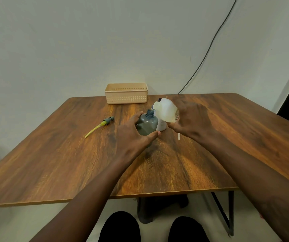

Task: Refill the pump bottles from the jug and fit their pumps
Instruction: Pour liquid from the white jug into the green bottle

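Observation:
A grey translucent bottle stands upright on the wooden table, its neck open with no pump on it. My left hand wraps around its left and front side. My right hand holds a white translucent jug tilted to the left, its mouth just right of and above the grey bottle's neck. Behind the two, a white bottle stands mostly hidden. A grey pump with a yellow tube lies on the table to the left. A white tube end shows below my right hand.
A beige slotted basket stands at the table's back edge against the wall. A black cable runs down the wall behind the right side. My knees and a dark stool show under the table's front edge.

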Demonstrator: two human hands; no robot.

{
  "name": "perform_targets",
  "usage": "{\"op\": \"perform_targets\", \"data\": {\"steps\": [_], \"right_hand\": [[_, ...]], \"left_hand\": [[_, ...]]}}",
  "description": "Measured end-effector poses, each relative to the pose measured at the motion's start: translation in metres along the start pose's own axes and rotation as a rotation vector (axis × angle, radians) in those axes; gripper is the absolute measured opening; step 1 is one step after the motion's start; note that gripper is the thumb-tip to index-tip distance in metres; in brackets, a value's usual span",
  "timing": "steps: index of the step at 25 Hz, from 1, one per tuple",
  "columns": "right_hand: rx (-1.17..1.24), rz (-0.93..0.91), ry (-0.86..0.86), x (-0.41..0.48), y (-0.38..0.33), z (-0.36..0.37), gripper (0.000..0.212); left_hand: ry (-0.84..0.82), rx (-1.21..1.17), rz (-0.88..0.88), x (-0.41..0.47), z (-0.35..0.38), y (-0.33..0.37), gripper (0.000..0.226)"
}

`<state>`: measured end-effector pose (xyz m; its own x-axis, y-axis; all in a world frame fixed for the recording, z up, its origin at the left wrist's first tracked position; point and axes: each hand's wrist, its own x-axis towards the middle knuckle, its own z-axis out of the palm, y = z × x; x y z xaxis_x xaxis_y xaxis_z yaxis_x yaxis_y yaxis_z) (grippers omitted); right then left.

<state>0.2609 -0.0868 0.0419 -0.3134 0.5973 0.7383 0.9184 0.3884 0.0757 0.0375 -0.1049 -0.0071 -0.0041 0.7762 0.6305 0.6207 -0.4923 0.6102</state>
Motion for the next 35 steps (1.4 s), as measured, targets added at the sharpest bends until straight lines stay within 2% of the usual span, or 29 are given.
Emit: {"op": "perform_targets", "data": {"steps": [11,35], "right_hand": [[-0.062,0.001,-0.064,0.0000,-0.0024,0.0002,0.083],[-0.147,-0.045,-0.022,-0.0013,-0.0067,-0.0023,0.088]], "left_hand": [[-0.013,0.014,-0.001,-0.0016,-0.0010,-0.0019,0.092],[-0.075,0.093,-0.032,-0.0061,-0.0003,-0.0057,0.094]]}}
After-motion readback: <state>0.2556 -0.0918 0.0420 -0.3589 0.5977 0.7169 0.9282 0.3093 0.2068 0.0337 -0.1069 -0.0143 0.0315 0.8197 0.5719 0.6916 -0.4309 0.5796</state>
